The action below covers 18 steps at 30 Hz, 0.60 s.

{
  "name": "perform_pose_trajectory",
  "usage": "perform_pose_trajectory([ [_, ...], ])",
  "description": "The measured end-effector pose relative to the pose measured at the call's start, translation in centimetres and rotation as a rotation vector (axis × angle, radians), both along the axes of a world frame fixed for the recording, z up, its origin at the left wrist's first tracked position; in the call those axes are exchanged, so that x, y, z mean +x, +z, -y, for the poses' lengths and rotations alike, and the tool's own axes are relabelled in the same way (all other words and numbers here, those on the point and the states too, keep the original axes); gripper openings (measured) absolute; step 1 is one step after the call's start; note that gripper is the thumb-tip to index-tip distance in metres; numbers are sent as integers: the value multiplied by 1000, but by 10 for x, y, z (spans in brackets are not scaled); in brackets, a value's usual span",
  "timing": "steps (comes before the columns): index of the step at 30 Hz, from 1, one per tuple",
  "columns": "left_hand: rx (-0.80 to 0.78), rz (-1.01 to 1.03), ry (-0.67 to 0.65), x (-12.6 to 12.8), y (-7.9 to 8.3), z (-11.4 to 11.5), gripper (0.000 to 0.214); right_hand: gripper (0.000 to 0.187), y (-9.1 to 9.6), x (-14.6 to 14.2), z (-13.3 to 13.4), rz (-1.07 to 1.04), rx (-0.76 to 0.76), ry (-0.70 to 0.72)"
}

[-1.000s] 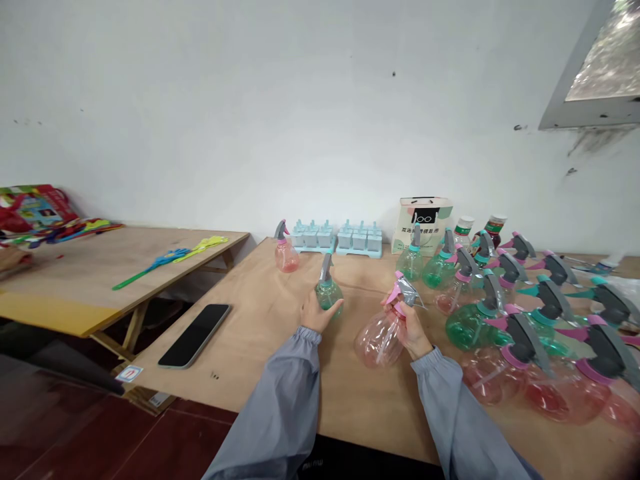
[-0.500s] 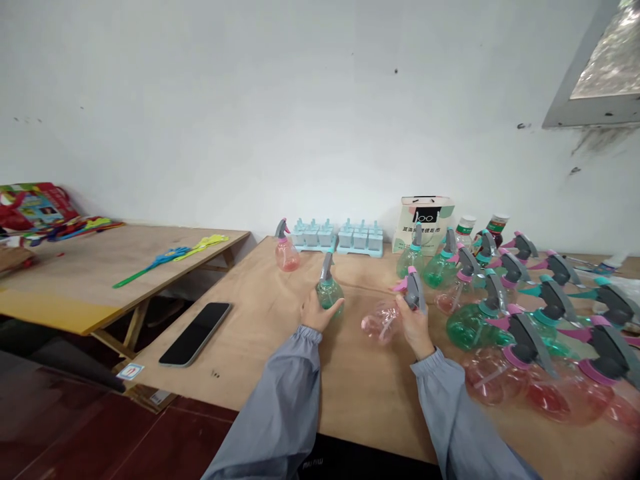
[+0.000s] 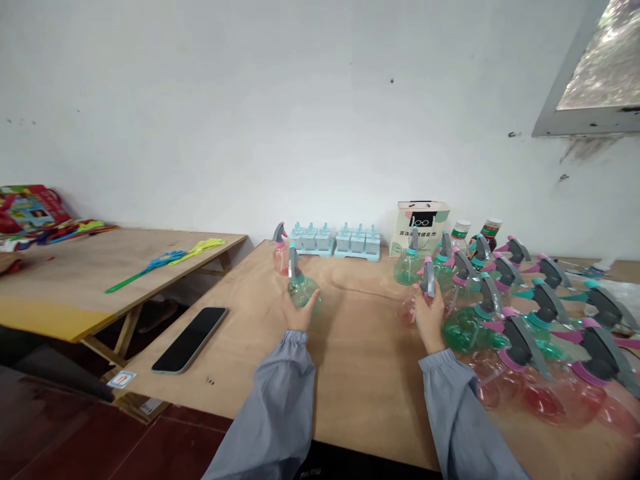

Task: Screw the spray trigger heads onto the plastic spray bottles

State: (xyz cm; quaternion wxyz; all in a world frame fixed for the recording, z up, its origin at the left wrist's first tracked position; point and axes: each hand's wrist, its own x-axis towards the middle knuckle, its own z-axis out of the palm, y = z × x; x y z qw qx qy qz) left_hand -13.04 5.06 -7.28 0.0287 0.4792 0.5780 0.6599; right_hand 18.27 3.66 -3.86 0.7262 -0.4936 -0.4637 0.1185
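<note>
My left hand (image 3: 298, 309) is wrapped round a green spray bottle (image 3: 303, 287) with a grey and teal trigger head, which stands about upright near the table's left back. Just behind it is a pink spray bottle (image 3: 281, 257). My right hand (image 3: 429, 317) is closed on another pink spray bottle (image 3: 407, 309), its fingers near the grey and pink head; part of that bottle is hidden behind the hand. Close by on the right stand several more green spray bottles (image 3: 465, 329) and pink spray bottles (image 3: 545, 395).
Two light blue popsicle molds (image 3: 357, 244) sit by the wall, beside a paper bag (image 3: 418, 227) and two capped bottles (image 3: 492, 230). A phone (image 3: 190, 340) lies on the left of the wooden table (image 3: 360, 373). Another table (image 3: 65, 280) holds colourful items.
My left hand has carried the green spray bottle left, towards the pink one at the back. My right hand has shifted right with its pink spray bottle, nearer the group. The view has turned slightly.
</note>
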Motion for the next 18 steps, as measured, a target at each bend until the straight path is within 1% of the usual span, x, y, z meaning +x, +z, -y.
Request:
perform_pose_trajectory([
  [2,22,21,-9,2,1,0,77,53,0,-1,-4,19,9,11],
  [6,4,-7,-79,13,-1,2,73,55,-4,0,-17,91,5,14],
  [8,-3,-7,-110,16,-3,3,72,57,-6,2,-29,142,12,-26],
  [12,-2,-9,-165,16,-9,0,74,59,-6,7,-47,239,23,-141],
  [14,-18,-13,-186,15,-13,-3,75,64,-4,6,-46,272,39,-208],
  [15,-27,-16,-189,14,-15,-4,74,68,-2,4,-42,280,75,-246],
  [17,-45,-18,-191,16,-19,-5,73,75,2,-5,-27,287,200,-297],
  [18,-48,-16,-192,18,-20,-4,72,75,5,-12,-17,295,271,-283],
])
